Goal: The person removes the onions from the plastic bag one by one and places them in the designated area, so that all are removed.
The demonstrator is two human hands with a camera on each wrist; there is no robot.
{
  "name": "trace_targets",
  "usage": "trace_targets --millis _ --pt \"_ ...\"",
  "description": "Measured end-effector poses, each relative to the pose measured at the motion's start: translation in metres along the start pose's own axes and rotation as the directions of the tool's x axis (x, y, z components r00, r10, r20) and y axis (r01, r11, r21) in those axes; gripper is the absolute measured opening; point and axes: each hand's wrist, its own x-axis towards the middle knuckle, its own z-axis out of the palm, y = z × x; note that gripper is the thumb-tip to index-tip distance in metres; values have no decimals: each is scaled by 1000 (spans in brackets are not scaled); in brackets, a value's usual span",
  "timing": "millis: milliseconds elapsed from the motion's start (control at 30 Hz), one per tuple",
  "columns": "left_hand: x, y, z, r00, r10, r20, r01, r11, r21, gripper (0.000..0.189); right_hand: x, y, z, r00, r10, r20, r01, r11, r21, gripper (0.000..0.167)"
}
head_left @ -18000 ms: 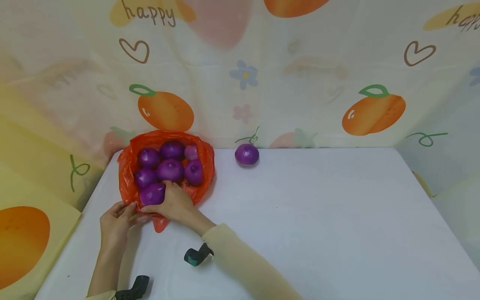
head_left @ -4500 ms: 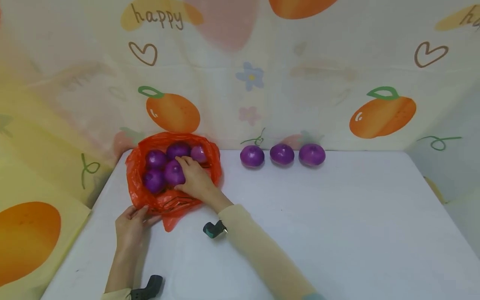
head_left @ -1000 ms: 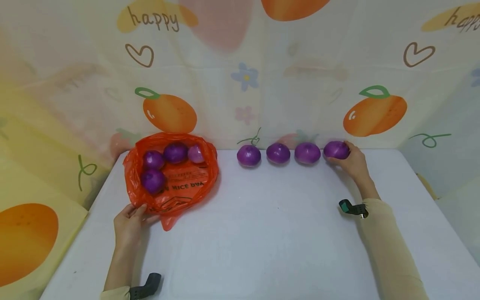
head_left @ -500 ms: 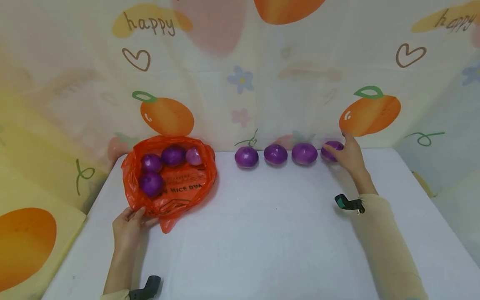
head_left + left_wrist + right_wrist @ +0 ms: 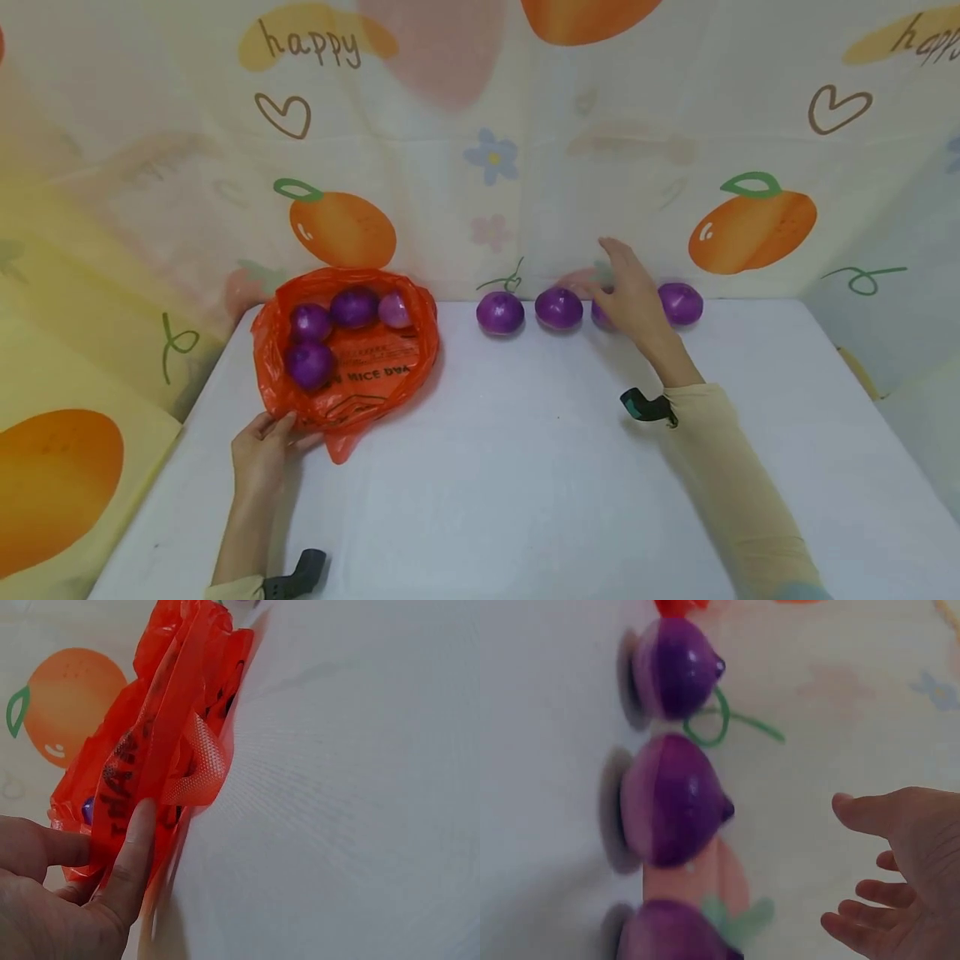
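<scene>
A red plastic bag (image 5: 360, 417) stands at the left with its mouth spread, several purple onions (image 5: 353, 308) inside along its left and back. My left hand (image 5: 258, 454) pinches the bag's near-left rim; in the left wrist view its fingers (image 5: 133, 859) lie on either side of the printed edge. Several more onions form a row along the table's back edge, among them a leftmost onion (image 5: 500, 313) and a rightmost onion (image 5: 681, 304). Fingers spread and holding nothing, my right hand (image 5: 633, 300) is over the row, partly hiding the third onion (image 5: 602, 315).
A white table (image 5: 525, 492) carries everything, backed by a cloth (image 5: 420, 158) printed with fruit and hearts. Dark wrist cameras (image 5: 648, 408) sit on both forearms.
More onions have gone from the bag into the row. My right hand set the rightmost onion down, let go and has moved left; my left hand stays at the rim.
</scene>
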Motion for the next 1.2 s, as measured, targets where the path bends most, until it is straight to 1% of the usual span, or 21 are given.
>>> trace_targets --millis 67,100,133,233,300,333,400,500,567,700,767,833,933,1000,1067,1200 --pt "-1 0 0 1000 -1 0 1 1000 4 47 3 -12 10 1000 -28 -6 28 999 15 64" --pt "-1 1 0 1000 1 2 -1 1000 9 47 4 -17 15 999 -49 -20 49 998 35 60" --pt "-1 2 0 1000 -5 0 5 1000 6 48 5 -22 20 997 -66 -32 68 995 77 56" --pt "-1 4 1 1000 -12 1 12 1000 -1 49 9 -37 36 985 -145 -91 161 967 197 43" --pt "0 5 2 1000 -7 1 7 1000 -14 49 9 -48 46 978 -182 -101 202 945 256 38" --pt "0 6 2 1000 -12 -3 11 1000 -24 48 9 -53 51 976 -194 -97 214 936 280 37" --pt "0 6 3 1000 2 -5 -2 1000 -24 48 10 -64 61 973 -215 -79 229 925 302 36" --pt "0 6 3 1000 4 -15 -4 1000 -21 47 8 -80 76 967 -250 -43 250 911 327 34" --pt "0 5 3 1000 2 -17 -2 1000 -18 47 7 -90 86 959 -282 -34 276 899 340 33" --pt "0 4 3 1000 -11 -20 10 1000 -19 47 6 -109 106 935 -354 -21 341 878 335 30" --pt "0 3 3 1000 -12 -16 12 1000 -12 48 5 -119 115 926 -377 20 349 875 335 32" --pt "0 3 3 1000 -15 -8 15 1000 -11 48 6 -131 122 915 -393 89 348 882 316 35" --pt "0 3 3 1000 -25 -5 25 1000 -17 48 8 -149 134 884 -419 206 368 897 246 39" --pt "0 4 3 999 -34 -13 34 999 -21 48 10 -160 143 863 -428 269 379 900 215 42" --pt "0 4 3 999 -39 -14 39 999 -22 49 13 -171 152 849 -419 323 370 906 204 45" --pt "0 3 5 999 -42 -7 42 999 -13 50 17 -191 172 831 -374 412 313 926 210 55"
